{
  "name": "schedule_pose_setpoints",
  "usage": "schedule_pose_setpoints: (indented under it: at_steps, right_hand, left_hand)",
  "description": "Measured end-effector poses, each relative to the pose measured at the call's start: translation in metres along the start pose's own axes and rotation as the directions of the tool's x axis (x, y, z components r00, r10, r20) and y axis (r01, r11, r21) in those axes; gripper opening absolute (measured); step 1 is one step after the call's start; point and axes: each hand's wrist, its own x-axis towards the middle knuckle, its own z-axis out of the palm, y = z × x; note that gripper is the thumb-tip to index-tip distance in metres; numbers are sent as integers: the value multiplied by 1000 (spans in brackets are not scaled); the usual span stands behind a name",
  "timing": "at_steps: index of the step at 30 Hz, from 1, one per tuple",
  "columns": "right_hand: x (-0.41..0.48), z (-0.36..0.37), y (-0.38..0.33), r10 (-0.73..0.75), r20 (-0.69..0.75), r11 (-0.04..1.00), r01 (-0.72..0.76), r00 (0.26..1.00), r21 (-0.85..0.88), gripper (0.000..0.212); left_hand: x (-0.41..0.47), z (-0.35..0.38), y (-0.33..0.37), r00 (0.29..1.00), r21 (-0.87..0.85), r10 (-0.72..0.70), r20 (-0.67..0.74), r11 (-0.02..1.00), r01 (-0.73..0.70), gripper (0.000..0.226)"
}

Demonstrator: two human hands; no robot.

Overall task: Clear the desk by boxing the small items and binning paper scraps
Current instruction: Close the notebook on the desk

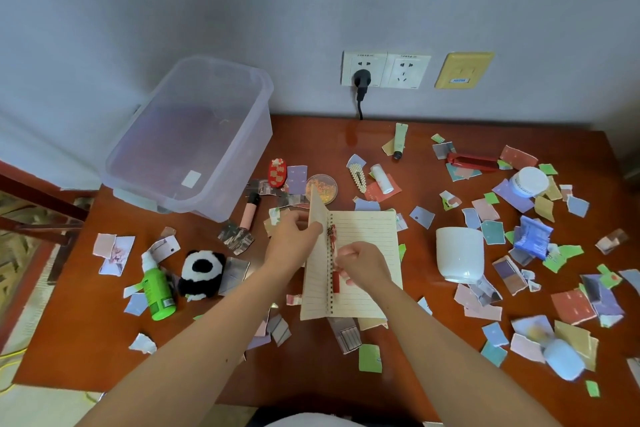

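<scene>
Both forearms reach forward over the desk (104, 322), the left hand (294, 236) pinching the raised left leaf of the notebook (367, 243), while the right hand's (363, 263) curled fingers grip a red stick (335, 282) along the spiral beneath them.

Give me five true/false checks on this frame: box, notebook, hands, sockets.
1. The box looks empty. True.
2. The notebook is closed. False: it lies open, the left hand lifting a page.
3. The green bottle lies left of the panda. True.
4. The right hand holds the cup. False: it pinches a red pen at the notebook's spiral; the cup stands apart, to the right.
5. Both sockets have plugs. False: only the left socket has a plug.
</scene>
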Motion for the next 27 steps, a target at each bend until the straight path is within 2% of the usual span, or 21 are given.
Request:
schedule_pose_setpoints:
  at_steps: [3,8,14,17,19,21,22,24,27]
  right_hand:
    - [0,-2,1,-18,31,999,17,999,29,31]
    - [-2,-11,9,9,86,987,-23,996,157,31]
    - [-1,-22,13,87,2,942,-83,996,326,29]
    - [-1,-35,15,112,-69,914,-76,991,399,47]
    - [1,-43,19,138,-122,912,-78,983,402,52]
    - [1,-49,24,130,-180,923,-53,975,381,46]
    - [2,-51,29,111,-215,947,-37,970,319,40]
    - [4,-51,37,56,-234,984,-14,971,178,30]
    - [8,-46,46,45,-209,999,-39,977,31,24]
  left_hand:
    - [0,4,2,1000,6,22,17,1000,-22,14]
    - [0,14,4,997,7,14,71,1000,-15,35]
    - [-8,29,7,993,35,39,110,998,-43,55]
    - [-8,40,7,983,107,53,175,992,-72,49]
    - [-5,47,0,978,217,10,208,974,-56,43]
    - [-4,52,-9,978,317,-44,206,948,-24,21]
    - [-3,55,-15,980,350,-58,193,937,-14,19]
    - [-1,59,-23,981,378,-76,177,926,4,33]
    - [-3,63,-24,981,364,-101,167,931,34,31]
